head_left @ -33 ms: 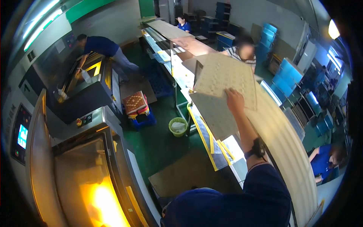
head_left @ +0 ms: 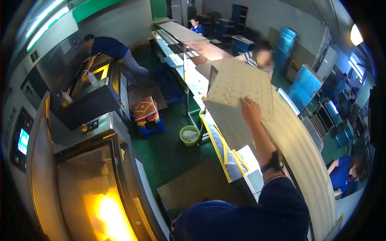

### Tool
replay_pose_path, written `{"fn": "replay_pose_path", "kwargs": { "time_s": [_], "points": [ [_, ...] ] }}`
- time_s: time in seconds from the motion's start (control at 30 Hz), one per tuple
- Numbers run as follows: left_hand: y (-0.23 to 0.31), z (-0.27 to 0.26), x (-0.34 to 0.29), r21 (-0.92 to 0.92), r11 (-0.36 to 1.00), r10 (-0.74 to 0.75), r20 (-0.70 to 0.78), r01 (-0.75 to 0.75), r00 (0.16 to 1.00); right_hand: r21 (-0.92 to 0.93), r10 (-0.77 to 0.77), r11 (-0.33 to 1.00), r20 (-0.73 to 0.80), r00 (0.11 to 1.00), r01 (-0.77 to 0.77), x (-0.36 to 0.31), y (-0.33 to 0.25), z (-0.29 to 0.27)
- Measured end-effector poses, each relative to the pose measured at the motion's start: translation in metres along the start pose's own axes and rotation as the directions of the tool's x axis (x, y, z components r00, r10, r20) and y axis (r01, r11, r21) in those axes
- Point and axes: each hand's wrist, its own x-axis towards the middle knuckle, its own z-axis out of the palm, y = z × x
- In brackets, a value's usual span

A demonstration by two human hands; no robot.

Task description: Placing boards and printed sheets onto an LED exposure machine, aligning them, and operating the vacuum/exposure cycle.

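Observation:
My right arm, in a dark blue sleeve with a dark band at the wrist, reaches forward over the long workbench. My right hand (head_left: 251,111) is at the near edge of a tan rectangular board (head_left: 241,82) with rows of small marks on its face. Its fingers lie close together over the top of that edge; the thumb is hidden. Beneath the board is a plain grey-brown sheet (head_left: 229,126), partly covered. My left hand is out of view.
A machine with a glowing yellow window (head_left: 108,213) stands at lower left. On the floor are a green basket (head_left: 189,135) and a blue stool (head_left: 153,128) with a patterned cushion. Co-workers stand across the bench and at the far-left machine. Yellow-edged frames (head_left: 223,150) lie along the bench.
The view has shifted very slightly. My right hand and the tan board sit a touch nearer to me; little else differs.

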Motion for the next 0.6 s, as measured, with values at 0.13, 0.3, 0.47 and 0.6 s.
{"fn": "replay_pose_path", "kwargs": {
  "time_s": [0.13, 0.3, 0.47, 0.6],
  "points": [
    [0.020, -0.025, -0.014, 0.074, 0.997, -0.042, 0.119, 0.033, 0.992, 0.062, -0.122, 0.989, -0.201, 0.972, 0.136, -0.055, -0.047, -0.017],
    [0.010, -0.024, -0.017, 0.410, 0.912, 0.032, -0.071, 0.000, 0.997, 0.292, -0.380, 0.852, -0.223, 0.897, 0.434, -0.070, -0.150, -0.075],
    [0.043, -0.046, -0.018, 0.229, 0.973, -0.003, 0.021, -0.002, 1.000, 0.520, -0.537, 0.578, -0.339, 0.773, 0.629, -0.068, -0.253, -0.072],
    [0.055, -0.057, -0.015, 0.044, 0.999, -0.030, 0.035, 0.029, 0.999, 0.582, -0.738, 0.141, -0.477, 0.476, 0.801, -0.102, -0.384, -0.047]
  ]
}}
